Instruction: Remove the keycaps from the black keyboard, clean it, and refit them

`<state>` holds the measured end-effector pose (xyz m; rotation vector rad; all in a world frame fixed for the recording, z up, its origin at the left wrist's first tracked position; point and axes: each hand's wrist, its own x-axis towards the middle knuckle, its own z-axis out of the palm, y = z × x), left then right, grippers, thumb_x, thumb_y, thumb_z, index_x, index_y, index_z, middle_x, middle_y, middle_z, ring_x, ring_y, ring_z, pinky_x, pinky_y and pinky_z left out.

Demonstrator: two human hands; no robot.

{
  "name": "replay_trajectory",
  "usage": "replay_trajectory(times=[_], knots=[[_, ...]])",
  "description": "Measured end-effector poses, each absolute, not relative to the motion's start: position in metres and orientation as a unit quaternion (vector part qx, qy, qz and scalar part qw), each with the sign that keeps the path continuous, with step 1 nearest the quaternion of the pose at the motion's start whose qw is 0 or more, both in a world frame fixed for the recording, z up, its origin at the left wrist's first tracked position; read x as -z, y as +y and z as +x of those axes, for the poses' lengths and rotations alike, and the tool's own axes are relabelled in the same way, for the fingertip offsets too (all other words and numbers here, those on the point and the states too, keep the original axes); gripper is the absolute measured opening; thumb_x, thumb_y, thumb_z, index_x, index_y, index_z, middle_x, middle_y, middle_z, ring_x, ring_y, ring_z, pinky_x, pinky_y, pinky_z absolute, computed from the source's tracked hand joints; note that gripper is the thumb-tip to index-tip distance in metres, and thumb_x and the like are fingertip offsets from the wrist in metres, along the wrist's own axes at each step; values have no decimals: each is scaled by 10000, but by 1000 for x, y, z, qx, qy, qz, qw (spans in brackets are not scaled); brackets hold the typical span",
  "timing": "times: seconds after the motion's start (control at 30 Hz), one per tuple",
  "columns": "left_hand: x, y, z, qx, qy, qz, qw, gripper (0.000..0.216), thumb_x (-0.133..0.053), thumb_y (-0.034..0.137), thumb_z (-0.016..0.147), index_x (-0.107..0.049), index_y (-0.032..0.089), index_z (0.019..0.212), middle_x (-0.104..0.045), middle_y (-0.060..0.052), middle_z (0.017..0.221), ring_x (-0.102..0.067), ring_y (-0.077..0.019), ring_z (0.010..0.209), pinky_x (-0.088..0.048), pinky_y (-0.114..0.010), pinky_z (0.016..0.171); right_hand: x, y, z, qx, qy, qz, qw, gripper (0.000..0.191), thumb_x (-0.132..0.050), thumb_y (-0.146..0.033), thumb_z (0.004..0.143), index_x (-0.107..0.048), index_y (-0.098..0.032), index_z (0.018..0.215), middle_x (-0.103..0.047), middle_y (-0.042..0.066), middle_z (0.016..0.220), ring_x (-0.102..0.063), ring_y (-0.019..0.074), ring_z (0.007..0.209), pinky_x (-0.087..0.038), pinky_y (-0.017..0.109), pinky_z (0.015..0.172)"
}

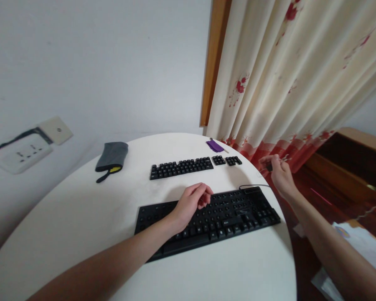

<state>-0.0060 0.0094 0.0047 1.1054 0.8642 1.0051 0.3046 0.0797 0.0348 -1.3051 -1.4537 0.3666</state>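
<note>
Keyboard point(228, 212) lies below left hand point(190, 202), grip unclear; keycaps point(183, 168) rowed, likely for order; right hand point(279, 172) pinches a small blurred object point(285, 158).

- Keyboard point(215, 218) and loose keys point(183, 167): black
- Table point(225, 267): white
- Pouch point(113, 154) near table's left edge: grey, yellow inside
- Cloth point(214, 146) at far edge: purple
- Curtain point(269, 83): cream, red flowers

We record matt plastic on the keyboard point(219, 221) and keycaps point(182, 168), a smooth tabletop point(225, 271), and matt cloth on the pouch point(113, 154) near the tabletop's far-left edge.
</note>
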Motion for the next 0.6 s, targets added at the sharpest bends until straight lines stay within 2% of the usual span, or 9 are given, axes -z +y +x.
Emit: replay_trajectory(times=[0.13, 0.27, 0.43, 0.6], knots=[[-6, 10, -6, -444, 383, 487, 647, 343, -537, 452, 929, -641, 144, 818, -561, -5, 660, -467, -104, 610, -305, -238, 539, -34, 31, 305, -150, -609, -580, 521, 560, -334, -577, 991, -641, -197, 717, -630, 50, 693, -562, 174, 630, -422, 288, 586], [-7, 9, -5, -447, 385, 486, 645, 343, -538, 453, 925, -639, 145, 812, -560, -6, 664, -467, -105, 608, -306, -238, 539, -22, 6, 314, -199, -596, -611, 482, 446, -464, -524, 953, -571, -200, 664, -503, -9, 570, -424, 129, 492, -322, 259, 464], [-7, 9, -4, -455, 384, 479, 645, 327, -547, 440, 919, -635, 145, 810, -551, -4, 643, -457, -105, 594, -290, -236, 528, -3, 0, 326, -225, -602, -619, 451, 411, -498, -505, 943, -554, -193, 681, -475, -25, 570, -405, 117, 506, -328, 244, 491], [-5, 10, -4, -456, 385, 478, 645, 323, -545, 435, 920, -635, 145, 811, -554, -6, 648, -457, -102, 594, -287, -233, 527, 10, 1, 324, -262, -572, -626, 460, 415, -514, -527, 920, -538, -200, 666, -442, -36, 520, -385, 115, 473, -301, 244, 463]])
